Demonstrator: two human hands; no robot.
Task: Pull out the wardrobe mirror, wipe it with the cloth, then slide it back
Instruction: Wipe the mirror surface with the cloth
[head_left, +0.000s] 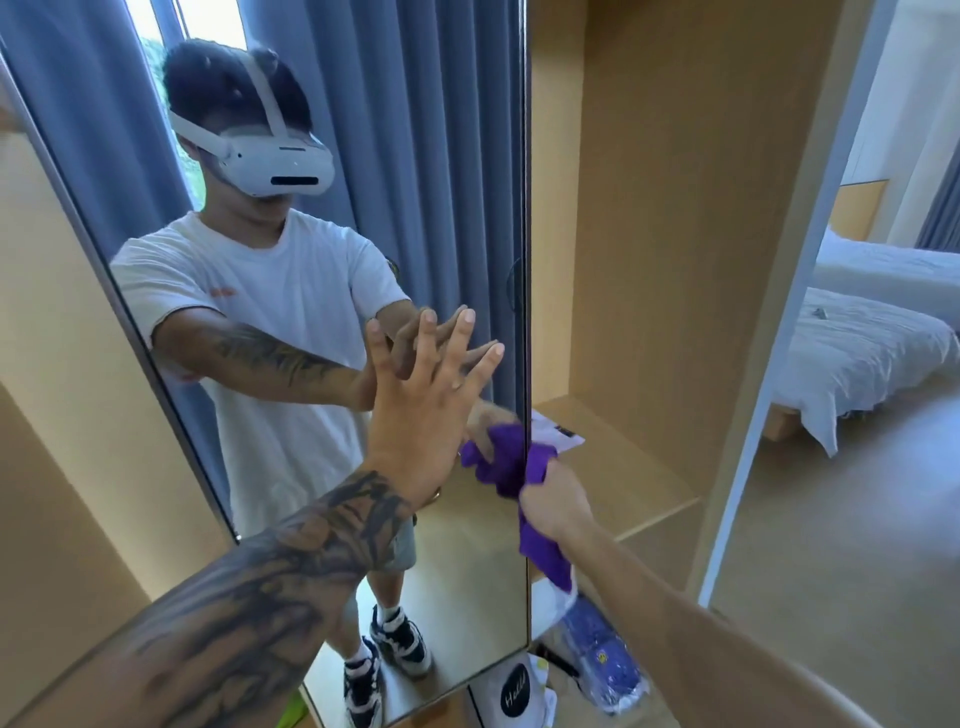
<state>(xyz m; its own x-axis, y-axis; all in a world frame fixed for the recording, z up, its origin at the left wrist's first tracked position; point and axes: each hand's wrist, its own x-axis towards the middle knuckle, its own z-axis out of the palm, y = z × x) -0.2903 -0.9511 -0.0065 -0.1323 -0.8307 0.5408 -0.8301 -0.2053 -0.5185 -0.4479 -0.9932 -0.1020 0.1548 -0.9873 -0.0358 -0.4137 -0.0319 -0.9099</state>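
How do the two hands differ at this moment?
The left hand is open, fingers spread flat on the mirror; the right hand grips the purple cloth at the mirror's edge. The left hand sits higher than the right. Both are at the mirror.

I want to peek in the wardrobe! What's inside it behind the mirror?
Inside the wardrobe, a white paper lies on the wooden shelf. Lower down sit a blue packet and a white bag. The mirror hides the rest.

The mirror (322, 156) is glossy glass, the purple cloth (537, 467) soft fabric (crumpled), the wardrobe (649, 234) matt wood.
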